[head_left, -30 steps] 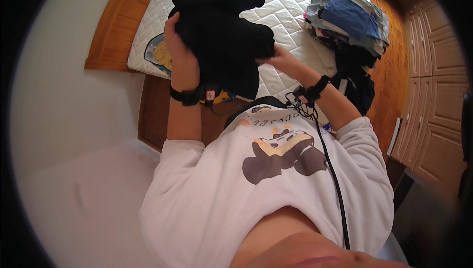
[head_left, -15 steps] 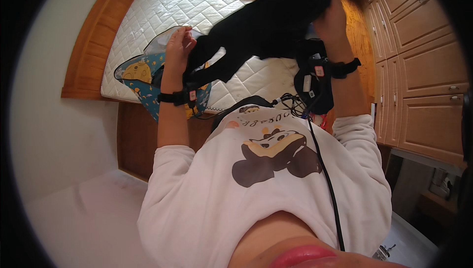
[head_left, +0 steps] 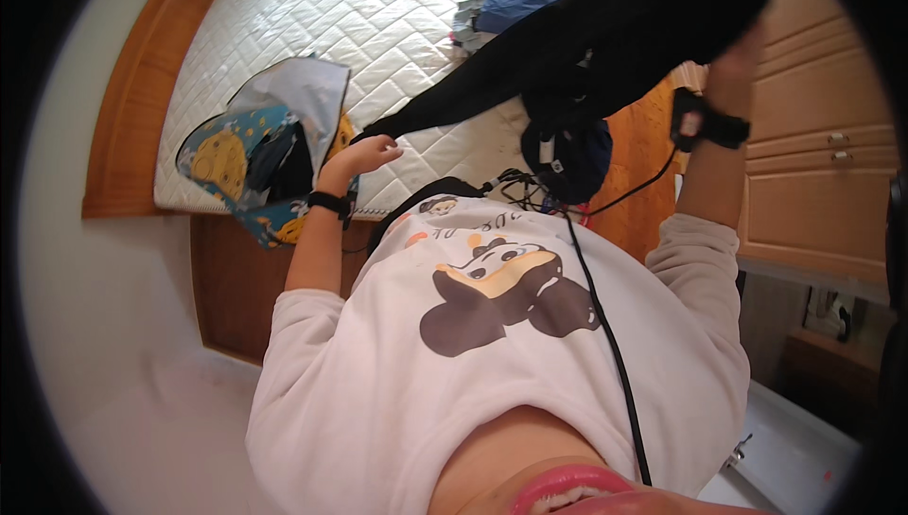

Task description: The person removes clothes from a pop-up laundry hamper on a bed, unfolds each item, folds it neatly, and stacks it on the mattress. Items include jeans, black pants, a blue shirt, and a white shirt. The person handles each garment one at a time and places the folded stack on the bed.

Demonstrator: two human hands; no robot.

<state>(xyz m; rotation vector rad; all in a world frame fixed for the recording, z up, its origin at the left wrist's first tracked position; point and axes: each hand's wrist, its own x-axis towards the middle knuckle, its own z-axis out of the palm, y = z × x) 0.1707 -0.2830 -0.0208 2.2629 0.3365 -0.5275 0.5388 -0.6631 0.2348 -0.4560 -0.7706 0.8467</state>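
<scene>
My right hand [head_left: 740, 56] grips the soft, floppy-looking cloth [head_left: 624, 28], best also pinched beside my left hand [head_left: 359, 156], whose hold I can't tell.

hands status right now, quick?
Left hand: at the narrow end of the black garment; can't tell if gripping.
Right hand: closed, holding the garment's other end, blurred.
</scene>
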